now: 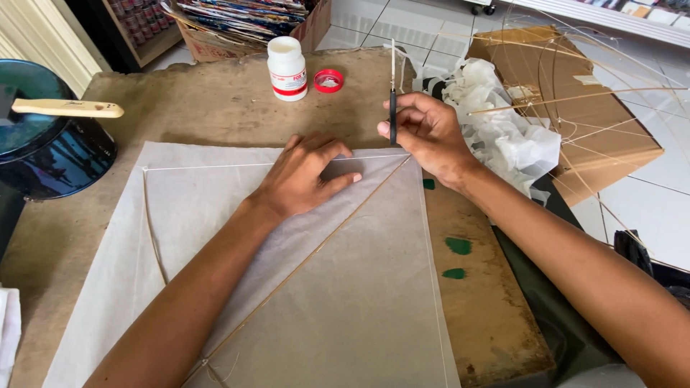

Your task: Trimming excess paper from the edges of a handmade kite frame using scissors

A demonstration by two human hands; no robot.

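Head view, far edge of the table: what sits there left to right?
Dark blue pot with a pale wooden handle lying across it → white glue bottle → red cap → thin dark tool held upright in the right hand → crumpled white tissue paper → bamboo kite frames.

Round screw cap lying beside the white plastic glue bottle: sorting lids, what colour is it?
Red cap, head view.

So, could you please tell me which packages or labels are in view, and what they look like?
Glue bottle: table's far edge, white, open, with a red-banded label.
Red cap: just right of the bottle, round.
Cardboard box: behind the table, brown, full of colourful printed sheets.
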